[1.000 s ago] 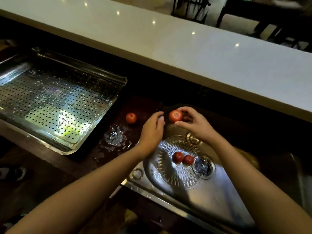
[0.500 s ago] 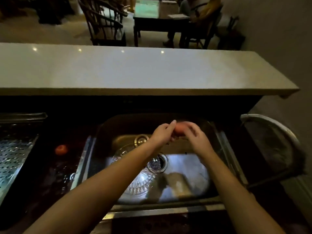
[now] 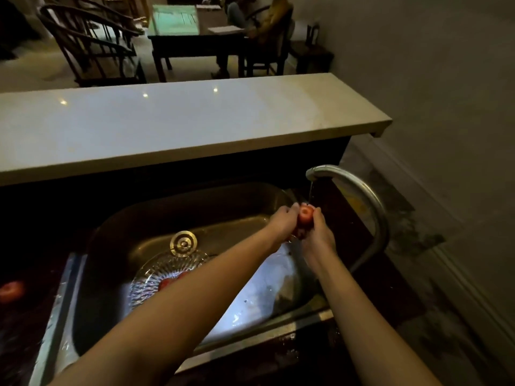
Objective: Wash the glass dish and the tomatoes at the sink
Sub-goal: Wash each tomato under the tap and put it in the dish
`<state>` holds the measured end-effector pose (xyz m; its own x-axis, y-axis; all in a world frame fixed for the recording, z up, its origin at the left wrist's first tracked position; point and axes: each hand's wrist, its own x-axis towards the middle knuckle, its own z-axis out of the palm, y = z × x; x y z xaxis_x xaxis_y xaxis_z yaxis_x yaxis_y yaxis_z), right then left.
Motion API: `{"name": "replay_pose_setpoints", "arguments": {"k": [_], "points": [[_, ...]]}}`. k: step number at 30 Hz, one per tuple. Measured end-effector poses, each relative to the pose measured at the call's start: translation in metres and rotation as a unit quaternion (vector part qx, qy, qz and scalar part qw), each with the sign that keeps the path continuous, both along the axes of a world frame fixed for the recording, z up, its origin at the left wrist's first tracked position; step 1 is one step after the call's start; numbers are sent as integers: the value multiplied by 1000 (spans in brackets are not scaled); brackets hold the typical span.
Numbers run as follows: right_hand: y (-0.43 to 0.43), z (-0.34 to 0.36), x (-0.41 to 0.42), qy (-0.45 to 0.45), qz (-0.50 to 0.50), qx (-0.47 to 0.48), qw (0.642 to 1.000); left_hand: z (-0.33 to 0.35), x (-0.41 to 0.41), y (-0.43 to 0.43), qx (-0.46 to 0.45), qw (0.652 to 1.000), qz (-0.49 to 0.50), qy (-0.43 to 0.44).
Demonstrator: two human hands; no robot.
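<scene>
A red tomato is held between both my hands under a thin stream of water from the curved tap, at the sink's far right. My left hand grips it from the left, my right hand from the right. The cut-glass dish lies in the steel sink, partly hidden by my left forearm. Red tomatoes in the dish show just above that forearm. Another tomato sits on the dark wet counter to the left of the sink.
A round metal drain stopper lies behind the dish. A pale raised counter runs along the back of the sink. Beyond it stand a dark table, wooden chairs and a seated person. A wall is on the right.
Both hands carried the tomato from above the dish rightward to the tap, where water now runs on it. The view swung right, so the perforated tray left the frame.
</scene>
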<state>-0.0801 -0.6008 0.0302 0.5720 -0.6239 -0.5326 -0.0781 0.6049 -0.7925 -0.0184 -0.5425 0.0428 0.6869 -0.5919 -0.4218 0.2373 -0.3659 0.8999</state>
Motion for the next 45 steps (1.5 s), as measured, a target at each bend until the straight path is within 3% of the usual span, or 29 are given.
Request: {"name": "replay_pose_setpoints", "arguments": {"k": [6,10,15,19,24,27,29,30,33,35,37,39,40,42,45], "points": [[-6,-10,-7,-38,60,-46,996,-11,0,4,-30,999,-17,7],[-2,-7,-9,-13,90,-88,992,-14,-1,3,-46,998,-19,25],[-7,1,-4,38,159,-294,942,0,-3,-11,-97,991,-48,72],[-19,9,1,18,150,-329,932,7,0,-19,-121,988,-39,88],[-22,22,17,9,39,-223,974,17,-4,-34,-126,992,-20,20],[-13,20,17,49,94,-329,938,24,7,-31,-154,984,38,79],[-12,15,16,63,137,-358,921,28,16,-30,-124,988,34,83],[-13,18,16,52,134,-323,935,30,15,-31,-95,993,29,61],[-26,35,19,-14,26,-55,998,32,1,-41,-66,997,33,15],[-29,40,22,-12,-9,-13,1000,28,-5,-45,-65,997,44,8],[-23,39,24,24,22,-145,989,31,4,-45,-90,990,71,81],[-13,29,23,61,71,-310,946,33,18,-43,-138,973,99,157],[-9,24,22,62,85,-331,938,33,22,-43,-130,978,93,133],[-10,31,22,45,51,-262,963,31,20,-43,-29,998,39,-45],[-26,40,24,-33,5,-70,997,23,4,-34,28,951,-35,-306]]}}
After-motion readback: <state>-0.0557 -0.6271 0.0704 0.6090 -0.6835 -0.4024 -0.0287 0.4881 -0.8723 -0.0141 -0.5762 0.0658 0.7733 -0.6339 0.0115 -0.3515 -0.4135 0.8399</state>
